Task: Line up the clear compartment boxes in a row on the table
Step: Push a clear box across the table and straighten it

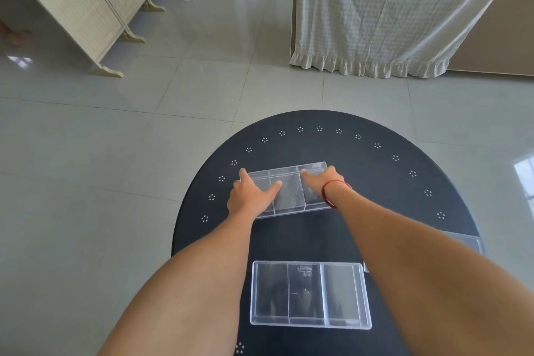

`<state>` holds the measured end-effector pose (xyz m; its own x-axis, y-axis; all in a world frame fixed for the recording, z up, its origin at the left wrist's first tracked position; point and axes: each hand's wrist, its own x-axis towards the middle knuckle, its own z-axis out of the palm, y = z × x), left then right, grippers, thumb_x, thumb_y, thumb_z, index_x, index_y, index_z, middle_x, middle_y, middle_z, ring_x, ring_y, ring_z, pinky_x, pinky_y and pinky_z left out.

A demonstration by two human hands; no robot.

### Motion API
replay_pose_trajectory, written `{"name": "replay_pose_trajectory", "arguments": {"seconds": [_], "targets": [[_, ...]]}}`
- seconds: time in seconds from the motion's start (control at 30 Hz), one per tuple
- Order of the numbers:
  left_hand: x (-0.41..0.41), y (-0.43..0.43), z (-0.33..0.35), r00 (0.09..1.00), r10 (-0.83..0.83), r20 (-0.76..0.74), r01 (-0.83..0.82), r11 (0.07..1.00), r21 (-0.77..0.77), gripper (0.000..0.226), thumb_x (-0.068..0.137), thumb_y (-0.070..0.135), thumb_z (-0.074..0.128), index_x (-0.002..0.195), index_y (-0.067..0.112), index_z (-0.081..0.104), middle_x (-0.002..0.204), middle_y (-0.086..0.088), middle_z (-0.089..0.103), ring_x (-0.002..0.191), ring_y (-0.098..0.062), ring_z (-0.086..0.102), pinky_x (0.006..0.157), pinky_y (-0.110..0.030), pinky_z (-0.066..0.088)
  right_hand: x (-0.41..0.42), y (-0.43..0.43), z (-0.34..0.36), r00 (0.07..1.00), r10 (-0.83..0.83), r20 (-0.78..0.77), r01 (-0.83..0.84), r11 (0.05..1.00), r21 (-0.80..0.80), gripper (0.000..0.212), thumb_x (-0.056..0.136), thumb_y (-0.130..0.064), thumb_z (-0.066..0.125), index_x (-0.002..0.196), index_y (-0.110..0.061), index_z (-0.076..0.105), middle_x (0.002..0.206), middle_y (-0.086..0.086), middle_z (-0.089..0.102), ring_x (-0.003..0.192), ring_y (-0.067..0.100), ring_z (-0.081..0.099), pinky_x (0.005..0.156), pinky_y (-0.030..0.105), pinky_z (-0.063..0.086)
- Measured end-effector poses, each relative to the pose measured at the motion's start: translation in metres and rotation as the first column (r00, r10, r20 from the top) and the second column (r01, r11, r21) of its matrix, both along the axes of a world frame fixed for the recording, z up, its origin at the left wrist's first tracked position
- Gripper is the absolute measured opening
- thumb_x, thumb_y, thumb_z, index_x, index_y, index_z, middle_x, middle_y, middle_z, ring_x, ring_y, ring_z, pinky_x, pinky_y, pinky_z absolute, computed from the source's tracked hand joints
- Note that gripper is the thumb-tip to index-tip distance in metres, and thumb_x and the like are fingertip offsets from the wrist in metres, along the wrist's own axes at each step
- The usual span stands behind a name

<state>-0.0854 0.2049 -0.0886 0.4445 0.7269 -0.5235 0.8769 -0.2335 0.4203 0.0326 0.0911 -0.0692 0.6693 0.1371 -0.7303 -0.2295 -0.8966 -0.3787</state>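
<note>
Nearest the person, one clear box (pixel 310 295) lies flat on the dark round table (pixel 289 240), and part of another box (pixel 465 241) peeks out behind the right forearm. Farther out, the left hand (pixel 248 196) and right hand (pixel 320 182) grasp the ends of a third box (pixel 289 191), fingers over its rim. To set it well, I would keep both hands level and square its long edge with the near box before letting go.

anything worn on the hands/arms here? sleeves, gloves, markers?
Both arms are bare to past the elbow: no sleeves or gloves in view. The left hand wears nothing. The right hand has a thin red string bracelet at the wrist. No rings or markings visible.
</note>
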Motion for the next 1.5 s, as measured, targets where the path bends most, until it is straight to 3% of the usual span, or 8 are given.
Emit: {"name": "replay_pose_trajectory", "arguments": {"seconds": [0.2,0.57,0.7,0.87,1.03,1.23,1.4,1.5], "targets": [[0.020,0.007,0.001,0.997,0.078,-0.013,-0.079,0.996,-0.037,0.099,0.075,0.071,0.059,0.147,0.011,0.024,0.142,-0.010,0.048,0.130,-0.033,0.047,0.097,-0.044,0.048,0.015,0.003,-0.007,0.997,-0.063,0.033,0.063,0.998,0.010,0.082,0.089,-0.065,0.038,0.150,-0.010,0.029,0.147,0.014,0.045,0.133,0.036,0.046,0.111,0.047,0.037],[0.039,0.004,0.029,0.942,0.133,0.308,-0.190,0.968,0.165,0.073,0.084,0.072,0.046,0.142,0.028,0.041,0.134,-0.002,0.056,0.125,-0.025,0.052,0.093,-0.040,0.045,0.033,0.003,0.014,0.936,-0.291,0.198,0.224,0.926,0.303,0.064,0.093,-0.058,0.038,0.144,-0.021,0.042,0.140,0.010,0.053,0.127,0.034,0.051,0.105,0.044,0.039],[0.032,-0.005,0.031,0.920,0.141,0.365,-0.195,0.974,0.114,0.057,0.088,0.062,0.050,0.135,0.029,0.049,0.129,-0.001,0.050,0.102,-0.021,0.059,0.077,-0.029,0.043,0.024,-0.006,0.017,0.912,-0.363,0.188,0.252,0.862,0.440,0.059,0.092,-0.051,0.049,0.143,-0.020,0.041,0.140,0.008,0.051,0.124,0.030,0.052,0.096,0.037,0.040],[0.020,-0.019,0.031,0.893,0.177,0.414,-0.233,0.968,0.089,0.038,0.088,0.050,0.060,0.110,0.021,0.051,0.117,-0.002,0.046,0.081,-0.024,0.057,0.067,-0.029,0.045,0.010,-0.026,0.014,0.909,-0.398,0.123,0.316,0.852,0.419,0.056,0.087,-0.049,0.059,0.126,-0.011,0.046,0.131,0.010,0.050,0.101,0.029,0.054,0.083,0.033,0.040],[0.007,-0.035,0.034,0.919,0.203,0.339,-0.250,0.963,0.099,0.028,0.089,0.039,0.059,0.098,0.016,0.047,0.114,-0.004,0.044,0.078,-0.029,0.054,0.066,-0.032,0.046,-0.004,-0.036,0.009,0.923,-0.350,0.162,0.269,0.885,0.380,0.036,0.085,-0.032,0.060,0.115,-0.013,0.055,0.128,0.009,0.053,0.096,0.031,0.063,0.087,0.036,0.051],[-0.014,-0.058,0.020,0.966,0.130,0.223,-0.145,0.988,0.052,0.044,0.090,0.034,0.056,0.133,0.025,0.049,0.134,-0.003,0.042,0.084,-0.023,0.050,0.076,-0.033,0.048,-0.020,-0.050,0.002,0.958,-0.244,0.151,0.190,0.934,0.302,0.047,0.087,-0.016,0.061,0.134,-0.011,0.054,0.138,0.013,0.050,0.112,0.032,0.061,0.094,0.035,0.049],[-0.023,-0.062,0.012,0.983,0.093,0.156,-0.097,0.995,0.018,0.042,0.090,0.029,0.057,0.131,0.025,0.050,0.133,-0.004,0.043,0.083,-0.023,0.051,0.073,-0.030,0.044,-0.031,-0.062,-0.008,0.977,-0.150,0.153,0.110,0.964,0.244,0.054,0.088,-0.009,0.060,0.141,-0.012,0.046,0.142,0.015,0.046,0.115,0.035,0.060,0.097,0.038,0.050],[-0.021,-0.059,0.012,0.987,0.086,0.139,-0.091,0.996,0.025,0.046,0.091,0.029,0.055,0.136,0.024,0.048,0.141,-0.006,0.041,0.105,-0.027,0.056,0.084,-0.036,0.049,-0.032,-0.061,-0.009,0.979,-0.006,0.202,-0.028,0.985,0.168,0.056,0.090,-0.016,0.058,0.144,-0.011,0.041,0.147,0.016,0.039,0.125,0.036,0.052,0.104,0.042,0.046]]}}
